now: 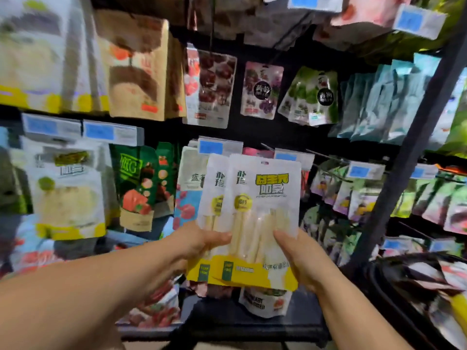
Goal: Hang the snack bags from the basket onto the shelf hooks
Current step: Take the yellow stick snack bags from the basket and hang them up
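Observation:
Two white-and-yellow snack bags (pixel 262 215) are held upright and overlapped in front of the shelf's middle row. My left hand (pixel 199 241) grips the rear bag's lower left side, thumb across its front. My right hand (pixel 300 258) grips the front bag's lower right edge, thumb on its clear window. A hang hole shows at the front bag's top. The black basket (pixel 384 281) sits at lower right with more bags inside. Bare shelf hooks (pixel 326 155) stick out just right of the bags' tops.
Hanging snack bags fill the dark shelf on every row, with blue-and-white price tags (pixel 211 147) on the hook ends. Matching white-and-yellow bags (pixel 68 195) hang at left. A dark upright post (pixel 414 147) slants past on the right. A bottom ledge (pixel 227 324) lies below my hands.

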Action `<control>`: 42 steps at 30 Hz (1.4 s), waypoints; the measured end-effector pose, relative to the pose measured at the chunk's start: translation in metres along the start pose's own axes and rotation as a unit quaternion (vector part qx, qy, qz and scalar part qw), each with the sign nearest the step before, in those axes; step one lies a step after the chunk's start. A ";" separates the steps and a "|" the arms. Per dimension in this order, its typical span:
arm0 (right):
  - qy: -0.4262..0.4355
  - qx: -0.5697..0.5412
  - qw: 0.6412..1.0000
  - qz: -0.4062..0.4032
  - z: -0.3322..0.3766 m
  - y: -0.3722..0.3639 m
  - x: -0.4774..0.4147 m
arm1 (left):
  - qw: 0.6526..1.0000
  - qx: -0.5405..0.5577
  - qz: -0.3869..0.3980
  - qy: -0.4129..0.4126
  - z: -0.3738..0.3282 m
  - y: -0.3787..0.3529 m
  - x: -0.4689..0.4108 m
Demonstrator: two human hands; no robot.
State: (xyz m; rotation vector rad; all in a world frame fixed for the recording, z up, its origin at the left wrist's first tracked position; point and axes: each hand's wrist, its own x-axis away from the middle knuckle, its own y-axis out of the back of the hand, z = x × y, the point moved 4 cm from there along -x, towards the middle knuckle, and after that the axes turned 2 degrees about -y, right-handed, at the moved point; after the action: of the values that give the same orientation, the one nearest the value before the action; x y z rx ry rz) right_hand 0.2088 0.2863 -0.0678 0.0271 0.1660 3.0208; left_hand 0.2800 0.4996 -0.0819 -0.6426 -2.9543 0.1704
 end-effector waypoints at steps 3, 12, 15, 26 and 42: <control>0.007 0.014 0.998 0.053 -0.008 -0.032 -0.012 | 1.000 -0.004 -0.013 -0.010 0.000 0.028 0.010; -0.014 -0.105 0.991 0.076 -0.023 -0.118 -0.051 | 0.997 -0.010 -0.079 -0.004 0.001 0.113 0.039; -0.017 -0.120 0.989 0.089 -0.023 -0.150 -0.063 | 0.992 -0.014 -0.127 0.004 0.002 0.145 0.050; -0.013 -0.065 0.984 0.168 -0.007 -0.260 -0.087 | 0.946 -0.023 -0.323 -0.018 0.003 0.263 0.128; 0.019 0.035 0.985 0.169 0.025 -0.369 -0.118 | 0.866 0.129 -0.472 -0.105 0.014 0.337 0.212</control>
State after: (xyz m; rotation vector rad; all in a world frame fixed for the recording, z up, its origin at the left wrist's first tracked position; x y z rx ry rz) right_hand 0.3685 0.6398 -0.0849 0.0049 0.3012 3.3546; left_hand 0.2235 0.8919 -0.1218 0.9091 -2.9573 0.5336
